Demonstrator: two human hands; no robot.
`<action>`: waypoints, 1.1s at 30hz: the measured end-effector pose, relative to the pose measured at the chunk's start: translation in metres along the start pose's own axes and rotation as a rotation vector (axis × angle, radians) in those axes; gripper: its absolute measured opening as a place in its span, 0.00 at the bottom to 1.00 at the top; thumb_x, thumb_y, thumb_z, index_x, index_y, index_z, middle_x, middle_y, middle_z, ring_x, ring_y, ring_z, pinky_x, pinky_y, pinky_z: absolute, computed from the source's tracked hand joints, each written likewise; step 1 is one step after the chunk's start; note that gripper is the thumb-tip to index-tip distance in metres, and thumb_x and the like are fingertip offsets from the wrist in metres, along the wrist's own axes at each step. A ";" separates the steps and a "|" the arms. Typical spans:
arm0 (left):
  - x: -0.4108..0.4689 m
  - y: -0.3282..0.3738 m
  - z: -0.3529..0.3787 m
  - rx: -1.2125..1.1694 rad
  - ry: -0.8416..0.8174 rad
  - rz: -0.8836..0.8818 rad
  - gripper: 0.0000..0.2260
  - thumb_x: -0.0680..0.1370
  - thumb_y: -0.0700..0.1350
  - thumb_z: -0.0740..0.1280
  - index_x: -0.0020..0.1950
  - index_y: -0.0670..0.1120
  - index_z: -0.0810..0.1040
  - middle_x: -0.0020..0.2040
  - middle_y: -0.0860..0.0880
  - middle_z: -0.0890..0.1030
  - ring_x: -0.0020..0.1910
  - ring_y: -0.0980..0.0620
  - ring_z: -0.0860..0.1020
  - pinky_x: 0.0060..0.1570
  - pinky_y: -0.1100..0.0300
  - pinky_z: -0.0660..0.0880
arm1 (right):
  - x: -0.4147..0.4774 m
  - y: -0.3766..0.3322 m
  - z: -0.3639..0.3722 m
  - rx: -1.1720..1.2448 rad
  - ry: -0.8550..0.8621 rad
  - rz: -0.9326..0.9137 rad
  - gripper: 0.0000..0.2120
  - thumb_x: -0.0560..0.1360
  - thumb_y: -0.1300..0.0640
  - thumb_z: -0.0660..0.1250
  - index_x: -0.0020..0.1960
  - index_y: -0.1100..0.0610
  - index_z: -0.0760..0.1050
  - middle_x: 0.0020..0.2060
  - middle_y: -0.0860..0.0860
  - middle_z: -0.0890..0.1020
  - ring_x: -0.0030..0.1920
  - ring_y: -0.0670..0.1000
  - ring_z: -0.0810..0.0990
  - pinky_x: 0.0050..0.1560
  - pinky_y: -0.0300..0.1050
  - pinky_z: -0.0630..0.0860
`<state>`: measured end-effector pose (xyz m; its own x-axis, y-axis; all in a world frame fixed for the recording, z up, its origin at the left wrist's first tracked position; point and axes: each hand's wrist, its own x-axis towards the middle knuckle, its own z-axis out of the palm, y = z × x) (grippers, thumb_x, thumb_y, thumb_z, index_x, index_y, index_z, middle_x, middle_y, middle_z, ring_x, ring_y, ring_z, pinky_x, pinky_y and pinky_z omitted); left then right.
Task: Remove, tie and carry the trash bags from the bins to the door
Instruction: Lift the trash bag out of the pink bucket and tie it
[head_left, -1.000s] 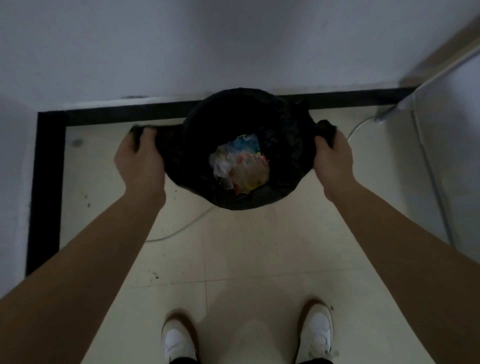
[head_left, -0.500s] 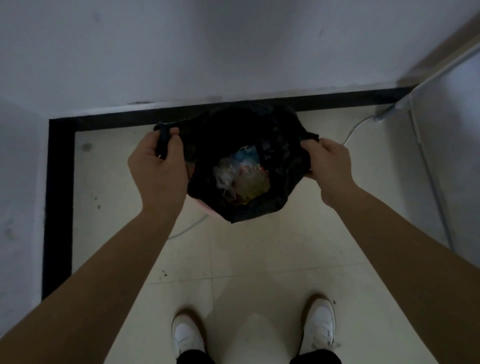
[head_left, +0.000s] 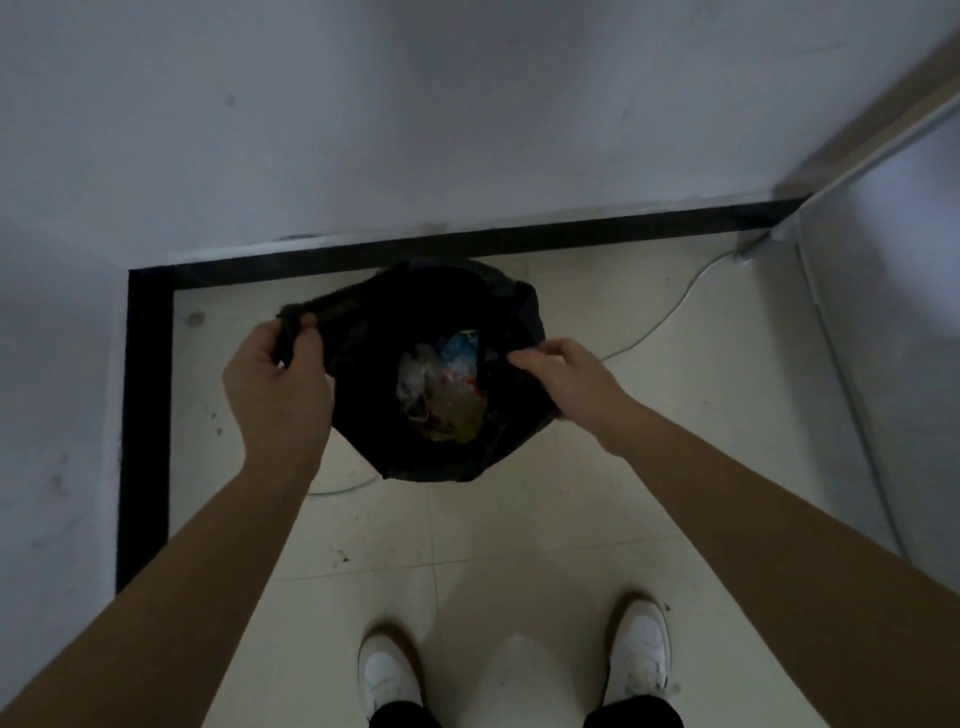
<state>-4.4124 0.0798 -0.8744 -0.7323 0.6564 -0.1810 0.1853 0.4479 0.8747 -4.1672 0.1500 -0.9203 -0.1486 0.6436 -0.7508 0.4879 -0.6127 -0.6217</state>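
A black trash bag (head_left: 415, 452) hangs open in front of me in a room corner, with colourful plastic rubbish (head_left: 447, 384) showing inside. My left hand (head_left: 278, 384) grips a bunched strip of the bag's left rim. My right hand (head_left: 561, 374) pinches the right rim, fingers reaching inward over the opening. The bin under the bag is hidden by the black plastic.
White walls meet at a corner with a black skirting band (head_left: 145, 415) along the floor. A thin white cable (head_left: 670, 317) runs across the pale tiles behind the bag. My white shoes (head_left: 387, 675) stand just below. A pale door or panel edge (head_left: 852, 415) lies on the right.
Both hands have drawn inward, narrowing the bag's mouth. The right hand has shifted from the outer right edge to over the opening, and the left has bunched the rim tighter.
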 end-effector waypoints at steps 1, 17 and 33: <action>-0.002 -0.004 -0.002 0.037 -0.026 -0.012 0.06 0.77 0.50 0.67 0.41 0.56 0.81 0.34 0.51 0.75 0.34 0.52 0.74 0.38 0.53 0.73 | 0.003 0.003 0.002 -0.130 -0.012 -0.002 0.25 0.74 0.36 0.66 0.56 0.57 0.77 0.49 0.51 0.81 0.49 0.53 0.80 0.50 0.47 0.78; -0.003 -0.122 0.020 0.645 -0.386 -0.422 0.25 0.75 0.55 0.71 0.61 0.39 0.67 0.54 0.38 0.79 0.50 0.36 0.81 0.49 0.47 0.79 | 0.040 0.041 0.006 -0.054 0.282 0.090 0.15 0.78 0.49 0.60 0.60 0.55 0.73 0.49 0.50 0.77 0.50 0.53 0.76 0.46 0.43 0.72; -0.005 -0.103 0.062 0.363 -0.112 -0.483 0.16 0.79 0.45 0.65 0.60 0.35 0.68 0.55 0.35 0.79 0.52 0.36 0.80 0.52 0.42 0.79 | -0.017 0.019 0.045 0.037 0.347 -0.378 0.11 0.79 0.56 0.60 0.61 0.55 0.71 0.39 0.43 0.78 0.38 0.42 0.78 0.39 0.42 0.74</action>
<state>-4.3873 0.0677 -0.9910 -0.7196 0.3785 -0.5822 0.0754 0.8760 0.4763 -4.1939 0.1070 -0.9297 -0.0118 0.9337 -0.3580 0.4239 -0.3196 -0.8475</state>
